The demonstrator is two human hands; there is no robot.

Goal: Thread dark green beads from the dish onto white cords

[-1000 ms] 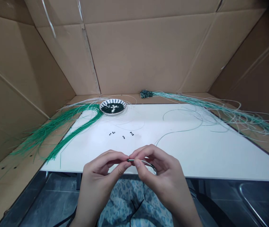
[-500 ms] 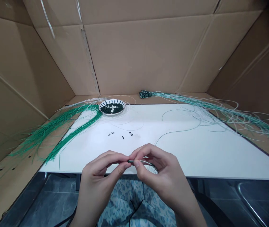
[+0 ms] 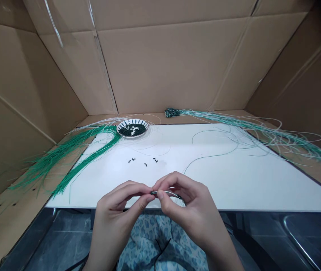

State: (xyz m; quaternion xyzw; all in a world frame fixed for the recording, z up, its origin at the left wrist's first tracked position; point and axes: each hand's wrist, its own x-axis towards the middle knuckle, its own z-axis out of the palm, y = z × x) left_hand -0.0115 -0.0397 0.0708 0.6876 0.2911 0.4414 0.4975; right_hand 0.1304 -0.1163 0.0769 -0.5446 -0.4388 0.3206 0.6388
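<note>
Above the table's near edge, my left hand pinches a small dark bead between thumb and forefinger. From it a pale thin cord runs rightward. My right hand is closed on that cord close to the bead, so the two hands' fingertips almost meet. Further along, a dark green knot or bead cluster shows by the right palm, partly hidden by the fingers. A thin green strand curves away over the white tabletop from behind the right hand.
A striped dish of dark beads stands at the back. Several loose beads lie in small groups before it. Green strands fan out on the left. A tied bundle stretches along the back right. Cardboard walls enclose the table.
Both hands keep their pinch on the bead and cord, with the right fingertips slightly nearer the left ones. The whole view has shifted slightly.
</note>
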